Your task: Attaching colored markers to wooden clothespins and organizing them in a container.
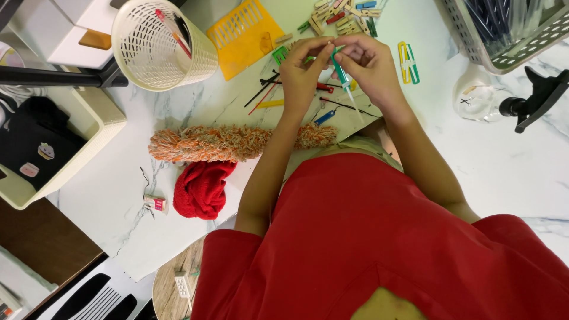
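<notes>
Teal plastic pen barrel with a thin clear tip sits pinched between your two hands above the white marble-patterned bench. Your right hand grips its upper end with fingers closed around it, while the fingers of your left hand pinch narrowly at the top, seemingly fitting or working a small part there. Loose pen refills and parts lie just beneath, wooden clothes pegs beyond, a shaggy orange duster nearer you. Any further move, by this view, calls for steady alignment of the two ends.
</notes>
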